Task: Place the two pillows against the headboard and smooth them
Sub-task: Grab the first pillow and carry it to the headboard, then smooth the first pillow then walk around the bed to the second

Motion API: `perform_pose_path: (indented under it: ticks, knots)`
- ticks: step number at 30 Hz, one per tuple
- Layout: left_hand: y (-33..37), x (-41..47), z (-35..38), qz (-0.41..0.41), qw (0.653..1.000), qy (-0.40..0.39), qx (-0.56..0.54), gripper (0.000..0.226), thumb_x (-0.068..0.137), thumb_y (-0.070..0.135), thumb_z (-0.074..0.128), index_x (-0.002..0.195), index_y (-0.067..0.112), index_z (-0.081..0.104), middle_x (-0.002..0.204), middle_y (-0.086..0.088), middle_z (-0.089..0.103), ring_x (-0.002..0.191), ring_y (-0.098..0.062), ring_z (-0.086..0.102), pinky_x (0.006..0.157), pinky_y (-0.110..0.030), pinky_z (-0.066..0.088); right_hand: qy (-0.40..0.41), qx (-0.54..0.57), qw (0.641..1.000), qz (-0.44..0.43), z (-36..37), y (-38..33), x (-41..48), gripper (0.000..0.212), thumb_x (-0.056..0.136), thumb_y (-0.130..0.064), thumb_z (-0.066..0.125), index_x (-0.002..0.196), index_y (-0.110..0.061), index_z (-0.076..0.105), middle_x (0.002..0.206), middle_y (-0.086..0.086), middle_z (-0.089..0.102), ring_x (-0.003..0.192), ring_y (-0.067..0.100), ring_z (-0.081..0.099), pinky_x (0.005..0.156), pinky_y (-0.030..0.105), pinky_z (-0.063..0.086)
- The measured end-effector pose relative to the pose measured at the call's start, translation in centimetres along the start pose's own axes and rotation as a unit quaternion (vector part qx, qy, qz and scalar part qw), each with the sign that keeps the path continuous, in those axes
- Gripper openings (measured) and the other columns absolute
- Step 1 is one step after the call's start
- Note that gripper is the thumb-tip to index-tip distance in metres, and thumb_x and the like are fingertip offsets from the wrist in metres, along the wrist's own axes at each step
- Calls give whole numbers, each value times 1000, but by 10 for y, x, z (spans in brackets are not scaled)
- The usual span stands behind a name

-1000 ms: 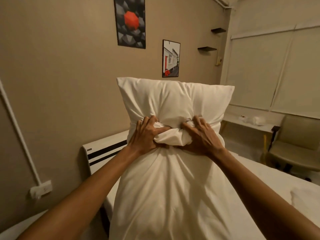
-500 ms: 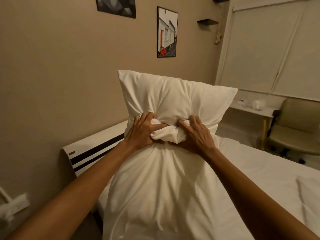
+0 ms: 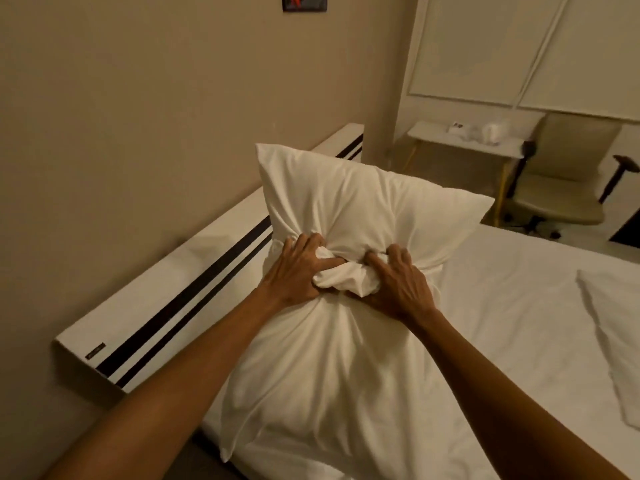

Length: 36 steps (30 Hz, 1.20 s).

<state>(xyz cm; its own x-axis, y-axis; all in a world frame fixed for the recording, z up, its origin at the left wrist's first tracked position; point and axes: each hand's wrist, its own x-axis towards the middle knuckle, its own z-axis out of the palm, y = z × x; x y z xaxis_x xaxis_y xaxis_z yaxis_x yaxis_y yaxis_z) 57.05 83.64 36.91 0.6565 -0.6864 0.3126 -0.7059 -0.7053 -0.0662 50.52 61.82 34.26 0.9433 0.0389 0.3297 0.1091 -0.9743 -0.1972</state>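
Bedroom: white-sheeted bed, striped headboard, small desk, chair, wall picture.

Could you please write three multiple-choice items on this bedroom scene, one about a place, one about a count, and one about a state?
1. Where is the chair?
A. Beyond the far side of the bed
B. Against the headboard
C. On the bed

2. How many dark stripes run along the headboard?
A. One
B. Two
C. Four

3. How is the pillow held?
A. Lying flat, untouched
B. By one hand
C. Bunched at its middle in the grip of both hands

Key: 1 A, it stands on the floor past the bed. 2 B, two parallel stripes show. 3 C, the left hand and right hand both clutch gathered fabric.
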Motion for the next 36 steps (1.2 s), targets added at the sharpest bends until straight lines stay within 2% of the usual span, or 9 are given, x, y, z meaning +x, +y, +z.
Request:
perform_pose_path:
  ticks: [6,11,15,17,20,23,28,34,36]
  knots:
    - [-52,-6,81,52,998,-45,-15,46,75,45,65,122,43,61,116,-12,52,101,-32,49,84,-47,41,-78,22,994,73,93,-15,8,74,68,-76,65,123,-28,51,118,11,44,108,35,48,66,40,50]
    - [-97,-5,165,71,994,-77,-27,48,75,49,66,123,42,60,119,-11,50,102,-31,49,84,-46,42,-106,47,987,112,174,-19,28,73,70,-73,69,124,-26,53,120,10,44,112,34,46,68,41,50]
    - [-135,1,242,38,992,-107,-53,53,73,58,65,123,39,61,121,-11,50,104,-29,49,84,-43,37,-128,65,979,145,264,-13,49,75,71,-73,68,128,-27,51,129,13,43,118,36,43,77,46,52]
    - [-155,-13,300,11,991,-116,-61,64,69,59,72,128,35,59,133,-15,50,115,-32,50,95,-46,37,-153,45,975,154,321,-11,50,71,75,-71,64,131,-29,49,134,14,39,117,39,42,87,47,48]
    - [-175,-64,395,-82,976,-182,-90,99,66,74,67,151,35,32,158,-17,26,144,-37,30,114,-59,24,-223,16,957,187,410,-13,24,81,84,-73,52,151,-38,25,158,20,17,138,43,25,111,52,30]
    - [-167,-142,463,-174,942,-255,-131,109,67,88,40,156,36,4,165,-9,2,151,-33,9,117,-60,9,-278,27,937,209,470,-22,-21,85,88,-77,38,156,-42,1,165,18,-11,150,43,-7,119,59,6]
    - [-151,-204,482,-247,919,-245,-186,100,75,89,31,154,41,-7,166,-5,2,152,-28,9,119,-57,12,-255,53,942,212,491,-34,-56,88,85,-84,26,153,-45,-14,163,14,-21,148,41,-20,119,62,-1]
    - [-150,-184,466,-190,934,-236,-190,100,78,85,33,154,38,-10,166,-3,-9,152,-27,-5,122,-54,5,-268,72,933,230,478,-40,-50,95,82,-86,29,152,-43,-19,161,15,-27,147,42,-24,119,61,-2]
    - [-145,-182,462,-172,931,-264,-184,98,79,84,32,154,37,-9,165,-1,-11,152,-27,-5,122,-54,4,-286,76,926,235,475,-41,-54,97,82,-86,31,152,-42,-20,161,15,-27,147,43,-23,119,63,1]
